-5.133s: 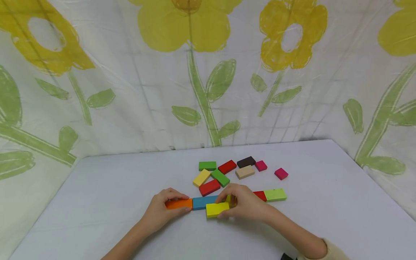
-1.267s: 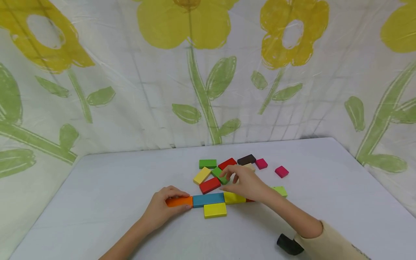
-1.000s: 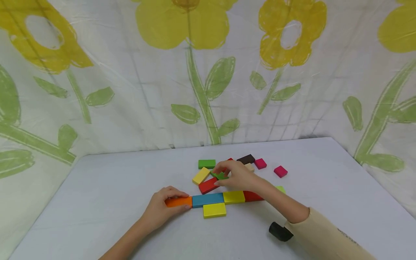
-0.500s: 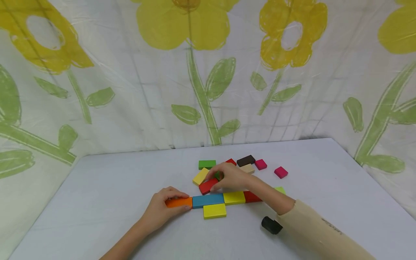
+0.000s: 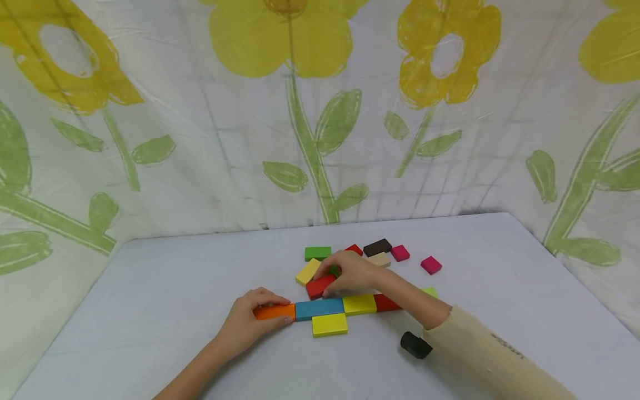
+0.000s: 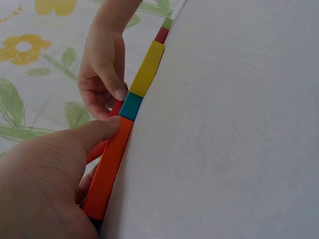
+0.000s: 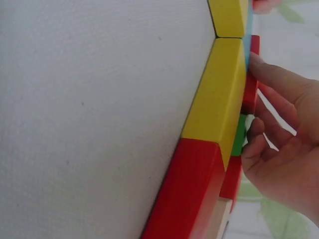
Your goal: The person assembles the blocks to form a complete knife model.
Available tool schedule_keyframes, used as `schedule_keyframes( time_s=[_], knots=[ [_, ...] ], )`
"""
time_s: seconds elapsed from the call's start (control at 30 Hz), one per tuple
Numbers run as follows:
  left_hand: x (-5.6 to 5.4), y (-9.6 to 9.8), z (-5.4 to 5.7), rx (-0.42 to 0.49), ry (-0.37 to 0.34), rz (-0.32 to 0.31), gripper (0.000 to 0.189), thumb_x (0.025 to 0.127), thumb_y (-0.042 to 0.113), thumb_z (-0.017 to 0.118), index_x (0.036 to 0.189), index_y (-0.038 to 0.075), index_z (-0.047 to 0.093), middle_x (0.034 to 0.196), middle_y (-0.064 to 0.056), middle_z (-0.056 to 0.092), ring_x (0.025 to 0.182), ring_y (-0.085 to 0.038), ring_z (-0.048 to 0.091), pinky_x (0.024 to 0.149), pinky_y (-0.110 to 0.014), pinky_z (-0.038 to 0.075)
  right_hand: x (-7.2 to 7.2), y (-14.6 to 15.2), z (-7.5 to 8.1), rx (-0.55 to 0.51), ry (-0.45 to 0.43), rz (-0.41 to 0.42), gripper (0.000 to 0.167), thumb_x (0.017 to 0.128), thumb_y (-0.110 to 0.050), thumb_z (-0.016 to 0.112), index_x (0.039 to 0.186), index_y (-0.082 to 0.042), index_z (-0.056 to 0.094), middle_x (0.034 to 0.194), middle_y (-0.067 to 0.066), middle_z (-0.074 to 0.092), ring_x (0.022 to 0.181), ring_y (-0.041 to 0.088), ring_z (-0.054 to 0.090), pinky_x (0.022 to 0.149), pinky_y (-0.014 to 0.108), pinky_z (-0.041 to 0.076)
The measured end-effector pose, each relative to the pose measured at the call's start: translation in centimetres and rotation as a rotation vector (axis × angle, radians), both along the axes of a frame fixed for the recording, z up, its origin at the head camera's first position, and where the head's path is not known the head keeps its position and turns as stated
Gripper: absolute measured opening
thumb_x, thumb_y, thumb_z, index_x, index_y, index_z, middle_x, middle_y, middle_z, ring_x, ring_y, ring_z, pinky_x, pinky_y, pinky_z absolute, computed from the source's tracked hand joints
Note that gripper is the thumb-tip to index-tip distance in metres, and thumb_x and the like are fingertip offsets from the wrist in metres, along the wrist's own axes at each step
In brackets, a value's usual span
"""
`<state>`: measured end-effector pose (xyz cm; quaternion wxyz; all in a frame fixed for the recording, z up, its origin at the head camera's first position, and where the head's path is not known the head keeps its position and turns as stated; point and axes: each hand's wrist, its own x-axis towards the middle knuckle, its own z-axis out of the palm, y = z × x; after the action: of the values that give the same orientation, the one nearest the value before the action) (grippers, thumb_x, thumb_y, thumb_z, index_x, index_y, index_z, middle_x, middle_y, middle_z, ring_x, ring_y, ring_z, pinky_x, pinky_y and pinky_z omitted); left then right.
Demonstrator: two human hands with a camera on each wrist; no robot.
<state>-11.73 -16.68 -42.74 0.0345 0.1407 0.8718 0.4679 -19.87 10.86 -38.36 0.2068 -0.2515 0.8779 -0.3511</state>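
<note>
My left hand (image 5: 252,316) holds the orange block (image 5: 276,312) at the left end of a row, thumb on its near side. To its right run a blue block (image 5: 319,309), a yellow block (image 5: 360,304), a red one (image 5: 387,303) and a light green one (image 5: 430,291) partly behind the forearm. A second yellow block (image 5: 330,325) lies against the row's near side. Behind the blue block, my right hand (image 5: 351,272) pinches a tilted red block (image 5: 319,286) between thumb and fingers; the right wrist view shows the thumb on this red block (image 7: 252,89).
Loose blocks lie behind the row: a green block (image 5: 318,254), a pale yellow one (image 5: 308,271), a dark brown one (image 5: 377,247), a beige one (image 5: 380,259) and two pink squares (image 5: 431,265). A black cylinder (image 5: 415,345) sits beside the right sleeve. A flowered cloth hangs behind the table.
The right hand has let go of the near yellow block, now against the row, and moved back to pinch the red block. The left hand stays on the orange block.
</note>
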Motion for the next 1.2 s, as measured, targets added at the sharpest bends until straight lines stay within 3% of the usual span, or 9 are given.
schedule_keyframes(
  time_s=[0.2, 0.43, 0.67, 0.9, 1.07, 1.2],
  knots=[
    [0.1, -0.1, -0.1, 0.004, -0.001, -0.002, 0.022, 0.089, 0.03, 0.087, 0.11, 0.023, 0.082, 0.107, 0.007, 0.073, 0.105, -0.017, 0.061, 0.089, -0.026, 0.052, 0.7, 0.5, 0.7, -0.018, 0.052, 0.02, 0.029, 0.09, -0.021, 0.086, 0.117, -0.021, 0.077, 0.113, -0.006, 0.068, 0.096, 0.017, 0.057, 0.073, 0.025, 0.053],
    [0.0, -0.1, -0.2, 0.017, -0.007, -0.007, 0.023, 0.09, 0.03, 0.087, 0.111, 0.022, 0.082, 0.108, 0.006, 0.073, 0.105, -0.018, 0.061, 0.089, -0.026, 0.053, 3.0, 1.2, 1.6, -0.077, 0.12, 0.008, 0.031, 0.089, -0.023, 0.087, 0.118, -0.015, 0.077, 0.105, -0.005, 0.07, 0.072, 0.012, 0.053, 0.062, 0.02, 0.044],
    [-0.1, 0.0, -0.2, 0.01, -0.004, 0.001, 0.023, 0.088, 0.029, 0.088, 0.11, 0.022, 0.083, 0.107, 0.006, 0.073, 0.103, -0.018, 0.061, 0.088, -0.026, 0.053, 5.9, 1.3, 2.0, -0.103, 0.157, -0.033, 0.031, 0.087, -0.022, 0.089, 0.114, -0.014, 0.078, 0.102, -0.006, 0.069, 0.083, 0.013, 0.056, 0.067, 0.021, 0.049],
    [-0.1, 0.1, -0.2, 0.009, 0.004, 0.01, 0.022, 0.087, 0.028, 0.089, 0.108, 0.024, 0.083, 0.105, 0.008, 0.074, 0.103, -0.016, 0.061, 0.09, -0.027, 0.052, 8.3, 1.5, 2.0, -0.126, 0.116, -0.063, 0.03, 0.086, -0.021, 0.089, 0.113, -0.016, 0.078, 0.102, -0.007, 0.067, 0.09, 0.015, 0.055, 0.069, 0.022, 0.05],
    [-0.1, 0.1, -0.3, 0.007, 0.015, 0.011, 0.023, 0.086, 0.027, 0.089, 0.108, 0.024, 0.083, 0.106, 0.009, 0.074, 0.104, -0.016, 0.062, 0.091, -0.027, 0.052, 9.1, 1.8, 1.4, -0.146, 0.088, -0.056, 0.032, 0.085, -0.025, 0.09, 0.114, -0.019, 0.077, 0.104, -0.007, 0.067, 0.097, 0.015, 0.057, 0.075, 0.022, 0.053],
    [-0.1, 0.2, -0.3, 0.0, 0.011, 0.019, 0.022, 0.086, 0.027, 0.09, 0.107, 0.025, 0.083, 0.106, 0.01, 0.074, 0.105, -0.016, 0.062, 0.091, -0.027, 0.052, 9.0, 2.2, -0.3, -0.149, 0.107, -0.034, 0.031, 0.087, -0.033, 0.088, 0.115, -0.023, 0.077, 0.102, -0.008, 0.066, 0.093, 0.012, 0.058, 0.072, 0.023, 0.054]
  ],
)
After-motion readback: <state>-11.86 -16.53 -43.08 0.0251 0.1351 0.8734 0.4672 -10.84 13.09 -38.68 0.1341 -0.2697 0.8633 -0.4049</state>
